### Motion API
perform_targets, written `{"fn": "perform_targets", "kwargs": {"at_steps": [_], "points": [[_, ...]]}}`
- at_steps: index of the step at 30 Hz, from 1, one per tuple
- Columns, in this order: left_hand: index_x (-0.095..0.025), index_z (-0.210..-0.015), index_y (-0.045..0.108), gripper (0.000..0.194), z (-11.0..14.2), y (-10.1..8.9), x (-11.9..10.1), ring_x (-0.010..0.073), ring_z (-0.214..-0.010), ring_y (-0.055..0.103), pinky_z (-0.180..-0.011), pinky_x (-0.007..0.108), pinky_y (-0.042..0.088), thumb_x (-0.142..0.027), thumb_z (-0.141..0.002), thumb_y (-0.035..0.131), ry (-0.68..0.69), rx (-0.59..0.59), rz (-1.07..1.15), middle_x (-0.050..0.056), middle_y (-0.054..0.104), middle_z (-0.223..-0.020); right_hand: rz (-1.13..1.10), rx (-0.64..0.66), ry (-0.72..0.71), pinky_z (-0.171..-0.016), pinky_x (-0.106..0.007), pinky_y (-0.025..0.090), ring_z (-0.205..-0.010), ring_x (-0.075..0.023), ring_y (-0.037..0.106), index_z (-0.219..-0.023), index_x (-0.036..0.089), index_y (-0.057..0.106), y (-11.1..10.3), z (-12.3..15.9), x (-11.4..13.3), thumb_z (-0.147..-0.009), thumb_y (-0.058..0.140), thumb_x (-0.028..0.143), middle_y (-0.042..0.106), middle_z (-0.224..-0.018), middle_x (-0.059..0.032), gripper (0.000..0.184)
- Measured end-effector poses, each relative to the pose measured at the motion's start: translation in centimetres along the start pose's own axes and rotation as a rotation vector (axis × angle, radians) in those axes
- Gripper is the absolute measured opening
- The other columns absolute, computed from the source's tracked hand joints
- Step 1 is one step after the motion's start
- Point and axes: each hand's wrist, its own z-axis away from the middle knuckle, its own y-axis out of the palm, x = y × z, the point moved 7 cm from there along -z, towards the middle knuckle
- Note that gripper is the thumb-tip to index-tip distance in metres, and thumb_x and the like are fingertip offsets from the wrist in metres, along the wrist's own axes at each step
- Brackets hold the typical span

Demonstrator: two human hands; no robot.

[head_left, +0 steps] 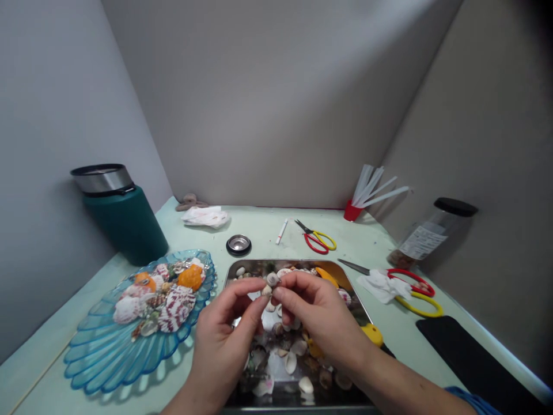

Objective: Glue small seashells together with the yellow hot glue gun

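Above a metal tray [365, 308] of loose shells, my two hands meet fingertip to fingertip. My left hand [231, 323] pinches a small pale shell [266, 291] between thumb and index finger. Thumb and index finger of my right hand [315, 311] close on a small whitish spiral shell [272, 279], which touches the pale one. Whether the two shells are joined, I cannot tell. Below the hands lie white half shells [291, 362], brown shells and yellow-orange pieces. A yellow handle-like object [372, 334] sits at the tray's right side, partly hidden by my right forearm.
On the left, a blue shell-shaped dish [103, 351] holds shells, beside a green bottle [125, 225]. A round lid [238, 245], a white pen [281, 231] and scissors [318, 239] lie behind the tray. More scissors [417, 294], tissue [380, 286], a jar [427, 239] and a black phone-like slab [470, 363] lie right.
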Motion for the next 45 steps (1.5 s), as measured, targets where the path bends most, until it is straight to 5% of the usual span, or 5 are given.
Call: {"fn": "perform_targets", "kwargs": {"at_steps": [5, 15, 22, 45], "points": [[-0.022, -0.087, 0.072, 0.012, -0.1, -0.2, -0.1, 0.0088, -0.051, 0.059, -0.045, 0.018, 0.051, -0.021, -0.076, 0.067, 0.039, -0.025, -0.012, 0.002, 0.072, -0.086, 0.063, -0.028, -0.005, -0.05, -0.019, 0.037, -0.051, -0.0074, 0.047, -0.071, 0.016, 0.057, -0.2, 0.1, 0.1, -0.08, 0.057, 0.023, 0.05, -0.056, 0.0062, 0.012], [-0.023, -0.088, 0.075, 0.015, 0.1, -0.4, -0.3, 0.0089, -0.044, 0.058, -0.044, 0.016, 0.05, -0.02, -0.074, 0.07, 0.044, -0.041, -0.065, -0.002, 0.073, -0.065, 0.14, -0.071, -0.035, -0.05, -0.021, 0.038, -0.051, -0.0088, 0.047, -0.07, 0.017, 0.057, -0.3, 0.3, 0.0, -0.08, 0.057, 0.022, 0.052, -0.059, 0.0044, 0.012], [-0.025, -0.087, 0.075, 0.015, 0.0, -0.3, -0.1, 0.0074, -0.045, 0.059, -0.045, 0.015, 0.05, -0.02, -0.074, 0.07, 0.028, -0.038, -0.057, -0.002, 0.076, -0.075, 0.165, -0.087, -0.039, -0.05, -0.02, 0.038, -0.052, -0.009, 0.046, -0.07, 0.017, 0.057, -0.3, 0.5, 0.2, -0.081, 0.056, 0.023, 0.052, -0.06, 0.0041, 0.013], [-0.021, -0.105, 0.065, 0.025, 0.0, 0.0, 0.5, 0.0102, -0.045, 0.057, -0.048, 0.019, 0.047, -0.028, -0.08, 0.064, -0.026, 0.043, -0.046, -0.004, 0.063, -0.054, -0.06, -0.054, 0.011, -0.052, -0.02, 0.034, -0.049, -0.0075, 0.044, -0.076, 0.015, 0.061, -0.4, 0.1, 0.1, -0.08, 0.062, 0.032, 0.051, -0.052, 0.0063, 0.017]]}}
